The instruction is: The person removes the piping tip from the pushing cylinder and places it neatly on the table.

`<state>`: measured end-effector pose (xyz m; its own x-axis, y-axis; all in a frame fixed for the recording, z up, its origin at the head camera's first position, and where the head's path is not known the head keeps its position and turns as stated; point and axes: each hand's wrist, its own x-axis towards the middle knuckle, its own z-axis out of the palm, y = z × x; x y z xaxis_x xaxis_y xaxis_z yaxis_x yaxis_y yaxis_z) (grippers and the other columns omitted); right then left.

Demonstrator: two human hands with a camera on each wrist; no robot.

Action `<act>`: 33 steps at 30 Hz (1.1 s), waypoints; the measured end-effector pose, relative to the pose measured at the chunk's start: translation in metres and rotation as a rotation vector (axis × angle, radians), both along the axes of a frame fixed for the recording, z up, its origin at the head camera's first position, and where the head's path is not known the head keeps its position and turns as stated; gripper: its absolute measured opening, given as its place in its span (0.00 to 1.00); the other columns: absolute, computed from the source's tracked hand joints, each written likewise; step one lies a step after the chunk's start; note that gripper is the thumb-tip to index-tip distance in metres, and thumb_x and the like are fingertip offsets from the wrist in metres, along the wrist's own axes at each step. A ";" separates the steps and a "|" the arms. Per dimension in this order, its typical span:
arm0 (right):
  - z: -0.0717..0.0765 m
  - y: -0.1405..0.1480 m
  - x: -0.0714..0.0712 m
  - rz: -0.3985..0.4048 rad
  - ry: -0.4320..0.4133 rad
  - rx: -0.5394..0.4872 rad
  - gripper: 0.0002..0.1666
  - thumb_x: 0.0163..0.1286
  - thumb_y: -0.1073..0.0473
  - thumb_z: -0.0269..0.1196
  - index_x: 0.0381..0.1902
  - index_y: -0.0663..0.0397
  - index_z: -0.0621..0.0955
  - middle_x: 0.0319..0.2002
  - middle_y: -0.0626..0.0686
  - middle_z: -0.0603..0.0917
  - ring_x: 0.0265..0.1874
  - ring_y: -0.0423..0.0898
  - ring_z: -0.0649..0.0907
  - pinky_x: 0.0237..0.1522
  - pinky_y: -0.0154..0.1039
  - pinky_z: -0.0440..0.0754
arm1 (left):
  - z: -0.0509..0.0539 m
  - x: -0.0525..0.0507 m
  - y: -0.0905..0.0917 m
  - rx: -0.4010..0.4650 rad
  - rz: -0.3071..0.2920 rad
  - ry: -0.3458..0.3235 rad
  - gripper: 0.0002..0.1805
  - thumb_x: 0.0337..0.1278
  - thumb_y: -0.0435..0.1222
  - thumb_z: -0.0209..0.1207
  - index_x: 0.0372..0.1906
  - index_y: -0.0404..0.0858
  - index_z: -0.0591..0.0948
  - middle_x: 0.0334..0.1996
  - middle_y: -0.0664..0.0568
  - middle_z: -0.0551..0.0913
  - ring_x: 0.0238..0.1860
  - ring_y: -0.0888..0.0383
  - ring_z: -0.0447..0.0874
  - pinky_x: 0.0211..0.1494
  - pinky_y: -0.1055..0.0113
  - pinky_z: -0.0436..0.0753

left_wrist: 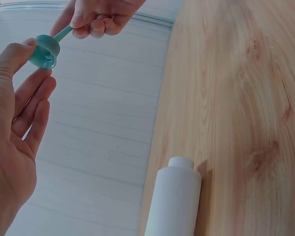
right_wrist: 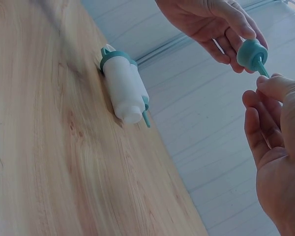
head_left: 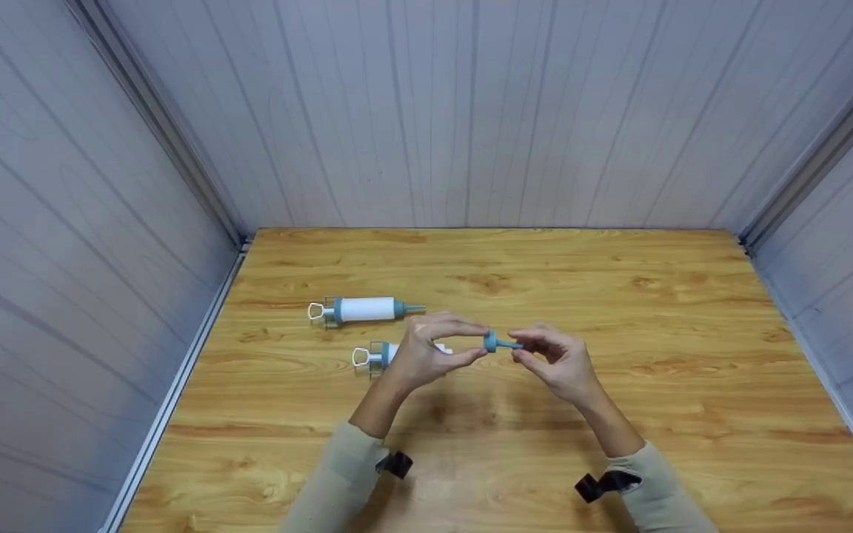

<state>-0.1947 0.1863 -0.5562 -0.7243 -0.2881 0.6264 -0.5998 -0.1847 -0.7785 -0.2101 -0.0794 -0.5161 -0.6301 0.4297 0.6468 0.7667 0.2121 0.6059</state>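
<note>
A teal nozzle cap (head_left: 490, 342) with a thin spout is held between both hands above the table. My left hand (head_left: 430, 352) pinches its wide threaded end between thumb and fingers; the open underside shows in the left wrist view (left_wrist: 48, 51). The thumb and fingertips of my right hand (head_left: 561, 363) pinch the thin spout. Below the left hand lies a white syringe-like tube (left_wrist: 174, 201) with a bare white neck and a teal collar, partly hidden by that hand in the head view. Behind it lies a second tube (head_left: 367, 309), with a teal nozzle fitted.
Both tubes have white loop handles at their left ends. The wood-grain table (head_left: 656, 296) is bordered by a pale panelled back wall (head_left: 471, 118) and side walls. Black straps with small blocks (head_left: 397, 464) sit on both sleeves.
</note>
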 end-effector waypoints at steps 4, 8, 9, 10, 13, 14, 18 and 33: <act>0.000 0.000 -0.001 0.011 0.002 0.001 0.18 0.66 0.90 0.62 0.51 0.82 0.86 0.46 0.47 0.89 0.41 0.36 0.90 0.46 0.28 0.91 | 0.001 0.001 0.000 -0.020 -0.001 -0.039 0.14 0.63 0.33 0.80 0.53 0.39 0.96 0.49 0.47 0.98 0.52 0.49 0.98 0.61 0.57 0.94; 0.001 -0.001 -0.001 -0.019 -0.006 0.014 0.17 0.65 0.91 0.63 0.49 0.82 0.87 0.45 0.45 0.89 0.41 0.34 0.90 0.45 0.28 0.90 | 0.002 0.001 0.000 -0.034 -0.003 -0.052 0.15 0.63 0.34 0.81 0.54 0.39 0.96 0.50 0.47 0.98 0.53 0.49 0.98 0.63 0.56 0.93; 0.001 -0.001 -0.001 -0.021 -0.005 0.011 0.16 0.65 0.91 0.63 0.49 0.82 0.87 0.45 0.45 0.89 0.41 0.34 0.89 0.45 0.28 0.90 | 0.002 0.001 0.000 -0.035 -0.003 -0.053 0.15 0.63 0.34 0.81 0.54 0.39 0.96 0.50 0.47 0.98 0.53 0.49 0.98 0.64 0.56 0.93; 0.001 -0.002 -0.001 -0.025 -0.006 0.011 0.16 0.65 0.91 0.63 0.48 0.82 0.87 0.45 0.45 0.89 0.41 0.34 0.89 0.45 0.27 0.90 | 0.003 0.001 0.000 -0.036 -0.003 -0.053 0.15 0.63 0.34 0.81 0.54 0.39 0.96 0.50 0.47 0.98 0.53 0.49 0.98 0.64 0.56 0.93; 0.001 -0.002 -0.001 -0.027 -0.007 0.000 0.16 0.65 0.91 0.63 0.48 0.82 0.87 0.45 0.44 0.89 0.41 0.33 0.89 0.45 0.26 0.89 | 0.002 0.001 0.000 -0.037 -0.002 -0.055 0.15 0.63 0.34 0.81 0.54 0.39 0.96 0.50 0.47 0.98 0.54 0.49 0.98 0.64 0.56 0.93; 0.001 -0.002 -0.001 -0.023 -0.008 -0.004 0.15 0.65 0.91 0.63 0.48 0.82 0.87 0.45 0.44 0.89 0.41 0.33 0.88 0.45 0.26 0.89 | 0.002 0.001 0.000 -0.037 0.000 -0.054 0.15 0.62 0.34 0.81 0.53 0.39 0.96 0.50 0.47 0.98 0.54 0.49 0.98 0.64 0.56 0.93; 0.001 -0.002 0.000 -0.029 -0.021 -0.003 0.15 0.66 0.90 0.63 0.48 0.81 0.87 0.45 0.42 0.89 0.40 0.33 0.87 0.44 0.25 0.88 | 0.002 0.001 0.000 -0.037 0.005 -0.054 0.15 0.62 0.33 0.81 0.53 0.39 0.96 0.50 0.47 0.98 0.54 0.49 0.98 0.64 0.56 0.93; 0.002 -0.005 0.000 -0.014 -0.034 -0.021 0.15 0.68 0.89 0.62 0.49 0.82 0.87 0.43 0.43 0.89 0.39 0.38 0.91 0.46 0.28 0.91 | 0.002 0.002 0.002 0.012 -0.020 -0.098 0.15 0.61 0.33 0.81 0.53 0.38 0.96 0.51 0.46 0.98 0.54 0.48 0.97 0.66 0.55 0.92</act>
<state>-0.1945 0.1818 -0.5541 -0.7491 -0.2648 0.6072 -0.5758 -0.1930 -0.7945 -0.2079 -0.0769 -0.5144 -0.6818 0.4352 0.5880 0.7078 0.1895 0.6805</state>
